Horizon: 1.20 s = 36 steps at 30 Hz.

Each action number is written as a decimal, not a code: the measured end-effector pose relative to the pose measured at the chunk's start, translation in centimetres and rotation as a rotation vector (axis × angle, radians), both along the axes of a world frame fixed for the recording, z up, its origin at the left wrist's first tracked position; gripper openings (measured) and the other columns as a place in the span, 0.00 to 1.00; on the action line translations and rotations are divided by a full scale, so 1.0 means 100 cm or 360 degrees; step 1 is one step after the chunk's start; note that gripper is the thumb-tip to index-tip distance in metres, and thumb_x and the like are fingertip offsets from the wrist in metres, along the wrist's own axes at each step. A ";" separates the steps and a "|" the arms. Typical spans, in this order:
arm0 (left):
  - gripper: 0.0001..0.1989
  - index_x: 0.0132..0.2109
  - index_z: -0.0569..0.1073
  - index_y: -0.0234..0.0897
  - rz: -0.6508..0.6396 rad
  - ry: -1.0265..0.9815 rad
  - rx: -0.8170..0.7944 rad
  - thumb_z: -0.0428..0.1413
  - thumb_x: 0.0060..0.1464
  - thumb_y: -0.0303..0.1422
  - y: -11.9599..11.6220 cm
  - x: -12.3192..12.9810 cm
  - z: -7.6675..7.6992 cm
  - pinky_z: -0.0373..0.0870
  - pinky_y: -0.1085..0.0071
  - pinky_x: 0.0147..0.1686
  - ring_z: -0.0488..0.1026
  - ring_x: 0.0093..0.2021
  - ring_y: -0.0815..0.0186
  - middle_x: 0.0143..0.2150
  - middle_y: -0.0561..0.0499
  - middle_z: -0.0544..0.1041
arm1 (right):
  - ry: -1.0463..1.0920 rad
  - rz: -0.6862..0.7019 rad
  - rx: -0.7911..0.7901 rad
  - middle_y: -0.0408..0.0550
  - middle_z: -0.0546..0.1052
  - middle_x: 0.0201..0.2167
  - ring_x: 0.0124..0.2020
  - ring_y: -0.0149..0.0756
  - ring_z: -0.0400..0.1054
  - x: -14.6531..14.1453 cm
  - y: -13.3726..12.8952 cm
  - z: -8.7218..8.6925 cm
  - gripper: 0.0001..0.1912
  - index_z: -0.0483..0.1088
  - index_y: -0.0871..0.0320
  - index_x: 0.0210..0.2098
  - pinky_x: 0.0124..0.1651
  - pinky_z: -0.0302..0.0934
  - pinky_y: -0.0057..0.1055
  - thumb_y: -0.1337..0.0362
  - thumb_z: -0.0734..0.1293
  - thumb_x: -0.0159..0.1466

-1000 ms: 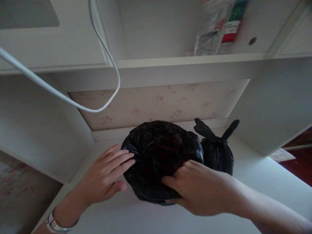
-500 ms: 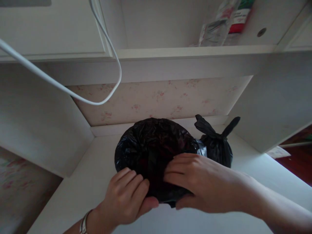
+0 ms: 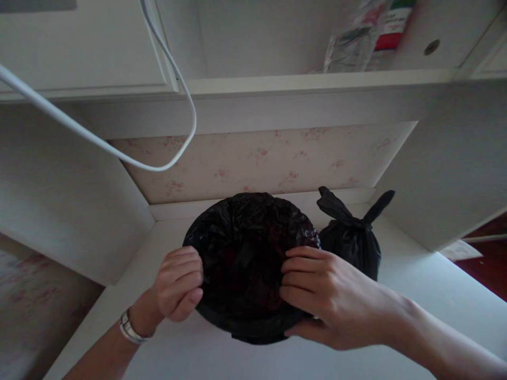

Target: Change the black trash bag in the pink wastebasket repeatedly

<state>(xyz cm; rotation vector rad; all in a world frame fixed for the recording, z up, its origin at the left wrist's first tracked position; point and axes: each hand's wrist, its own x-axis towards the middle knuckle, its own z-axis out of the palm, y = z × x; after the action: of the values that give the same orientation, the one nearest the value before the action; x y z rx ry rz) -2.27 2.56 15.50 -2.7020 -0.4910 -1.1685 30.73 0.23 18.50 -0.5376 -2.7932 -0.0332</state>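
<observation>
A round bin lined with a black trash bag [image 3: 249, 227] stands on the white surface in front of me, its mouth facing up. My left hand [image 3: 180, 285] is closed on the bag's edge at the left side of the rim. At the right side, my right hand [image 3: 317, 295] grips the rim, fingers inside over the bag and thumb outside. The bag lines the inside and folds over the rim. Whatever lies at the bottom is too dark to make out. A bracelet [image 3: 130, 327] circles my left wrist.
Right behind my right hand sits a knotted black bag [image 3: 352, 237]. A white cable [image 3: 154, 168] hangs in a loop at upper left. Above is a shelf [image 3: 309, 84] holding clear plastic and a red-labelled bottle [image 3: 392, 29]. White panels [image 3: 455, 169] flank both sides.
My left hand has moved left and slightly up along the rim, from the front to the left side. The bag's mouth looks wider. My right hand has stayed at the right rim.
</observation>
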 end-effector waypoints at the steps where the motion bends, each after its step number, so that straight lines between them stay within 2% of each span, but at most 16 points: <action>1: 0.18 0.30 0.66 0.40 -0.0005 -0.0028 -0.0022 0.41 0.70 0.31 0.002 -0.004 0.002 0.70 0.63 0.30 0.72 0.26 0.63 0.24 0.49 0.73 | -0.0010 -0.0012 0.0002 0.48 0.79 0.31 0.37 0.41 0.72 0.001 0.002 0.000 0.16 0.74 0.57 0.36 0.42 0.60 0.40 0.51 0.65 0.71; 3: 0.12 0.36 0.72 0.37 0.0100 -0.0072 -0.0017 0.46 0.67 0.27 -0.001 -0.007 0.007 0.76 0.60 0.39 0.78 0.35 0.60 0.32 0.46 0.81 | -0.0089 -0.0073 -0.0009 0.47 0.78 0.29 0.33 0.40 0.72 0.001 0.005 -0.002 0.15 0.73 0.57 0.35 0.38 0.59 0.39 0.53 0.65 0.70; 6: 0.09 0.43 0.76 0.35 0.0329 -0.0075 0.0046 0.50 0.63 0.26 -0.027 0.010 0.013 0.76 0.57 0.45 0.80 0.41 0.58 0.40 0.43 0.84 | -0.0234 -0.0157 -0.0073 0.45 0.77 0.25 0.26 0.36 0.69 -0.004 0.004 -0.002 0.13 0.72 0.57 0.32 0.30 0.52 0.38 0.57 0.65 0.70; 9: 0.09 0.44 0.78 0.33 0.0489 0.0031 0.0128 0.53 0.63 0.29 -0.063 0.046 0.012 0.74 0.58 0.46 0.80 0.40 0.58 0.39 0.45 0.85 | -0.0293 -0.0207 -0.0178 0.45 0.78 0.24 0.24 0.35 0.68 -0.015 -0.004 0.001 0.13 0.72 0.56 0.33 0.28 0.47 0.37 0.56 0.66 0.70; 11: 0.13 0.47 0.79 0.32 0.0614 0.0013 0.0182 0.52 0.67 0.34 -0.078 0.071 0.007 0.73 0.59 0.46 0.81 0.40 0.58 0.40 0.46 0.86 | -0.0282 -0.0202 -0.0235 0.44 0.79 0.27 0.25 0.35 0.70 -0.022 -0.010 0.003 0.12 0.72 0.56 0.34 0.27 0.46 0.37 0.56 0.66 0.70; 13: 0.15 0.44 0.79 0.32 0.0704 0.0024 0.0207 0.52 0.69 0.37 -0.082 0.088 0.000 0.72 0.60 0.42 0.81 0.35 0.60 0.36 0.47 0.86 | -0.0250 -0.0173 -0.0254 0.43 0.79 0.29 0.28 0.35 0.70 -0.027 -0.013 0.004 0.10 0.71 0.56 0.35 0.28 0.48 0.37 0.58 0.67 0.70; 15: 0.18 0.37 0.78 0.33 0.0726 0.0002 0.0277 0.51 0.70 0.39 -0.077 0.093 -0.006 0.70 0.60 0.35 0.77 0.28 0.61 0.29 0.48 0.82 | -0.0215 -0.0181 -0.0202 0.43 0.78 0.29 0.28 0.35 0.70 -0.027 -0.014 0.002 0.09 0.70 0.56 0.34 0.29 0.49 0.38 0.59 0.67 0.69; 18: 0.24 0.29 0.73 0.37 0.0682 -0.0017 0.0382 0.47 0.72 0.42 -0.065 0.082 -0.009 0.65 0.61 0.28 0.73 0.24 0.63 0.22 0.50 0.75 | -0.0172 -0.0222 -0.0047 0.43 0.76 0.27 0.27 0.36 0.68 -0.020 -0.010 -0.006 0.07 0.70 0.57 0.33 0.30 0.49 0.39 0.62 0.66 0.68; 22: 0.26 0.27 0.70 0.38 0.0542 0.0097 0.0322 0.44 0.73 0.43 -0.053 0.057 -0.007 0.63 0.62 0.26 0.70 0.23 0.63 0.20 0.51 0.70 | -0.0018 -0.0226 0.0032 0.44 0.75 0.28 0.29 0.37 0.69 -0.010 -0.007 -0.018 0.06 0.72 0.57 0.36 0.34 0.54 0.39 0.64 0.64 0.69; 25: 0.27 0.26 0.67 0.39 0.0378 0.0149 0.0243 0.41 0.74 0.42 -0.037 0.039 -0.005 0.61 0.63 0.26 0.66 0.21 0.64 0.18 0.53 0.67 | 0.0124 -0.0239 0.0033 0.45 0.75 0.27 0.30 0.38 0.69 -0.007 -0.010 -0.017 0.14 0.74 0.58 0.38 0.36 0.56 0.39 0.53 0.66 0.71; 28: 0.25 0.25 0.63 0.41 0.0177 0.0055 0.0152 0.39 0.73 0.38 -0.016 0.021 -0.005 0.59 0.64 0.24 0.61 0.20 0.65 0.18 0.53 0.64 | 0.0203 -0.0156 -0.0069 0.48 0.77 0.30 0.31 0.39 0.70 -0.005 -0.012 -0.003 0.26 0.75 0.59 0.41 0.36 0.58 0.37 0.40 0.65 0.69; 30: 0.21 0.27 0.63 0.41 0.0102 -0.0007 0.0052 0.41 0.71 0.33 -0.005 0.010 -0.004 0.62 0.64 0.26 0.64 0.23 0.64 0.20 0.51 0.68 | 0.0214 -0.0125 -0.0098 0.52 0.79 0.34 0.35 0.40 0.72 -0.003 -0.011 0.007 0.26 0.75 0.59 0.44 0.39 0.61 0.37 0.41 0.65 0.69; 32: 0.14 0.31 0.67 0.38 0.0103 -0.0047 -0.0022 0.45 0.66 0.27 -0.002 0.004 0.000 0.69 0.61 0.33 0.70 0.29 0.63 0.26 0.49 0.75 | 0.0170 -0.0139 -0.0061 0.52 0.80 0.36 0.37 0.41 0.73 -0.001 -0.007 0.011 0.21 0.76 0.59 0.45 0.41 0.61 0.37 0.46 0.65 0.71; 34: 0.09 0.35 0.71 0.37 0.0219 -0.0112 -0.0052 0.50 0.62 0.22 -0.009 0.006 0.004 0.72 0.58 0.41 0.74 0.35 0.61 0.33 0.46 0.79 | 0.0079 -0.0159 0.0007 0.50 0.79 0.32 0.35 0.40 0.72 -0.001 -0.002 0.005 0.17 0.75 0.58 0.43 0.39 0.60 0.37 0.51 0.65 0.72; 36: 0.08 0.38 0.74 0.35 0.0335 -0.0174 -0.0074 0.52 0.60 0.21 -0.025 0.016 0.009 0.72 0.57 0.45 0.76 0.40 0.60 0.38 0.44 0.81 | 0.0001 -0.0182 0.0094 0.46 0.77 0.28 0.30 0.39 0.71 -0.004 0.001 -0.005 0.12 0.75 0.58 0.39 0.34 0.57 0.37 0.57 0.65 0.72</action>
<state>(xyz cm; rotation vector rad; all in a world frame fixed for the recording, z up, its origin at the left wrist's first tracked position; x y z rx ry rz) -0.66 0.03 16.41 -2.5565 -0.8065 -1.2636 30.31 0.34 18.01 -0.6816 -2.7482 -0.1393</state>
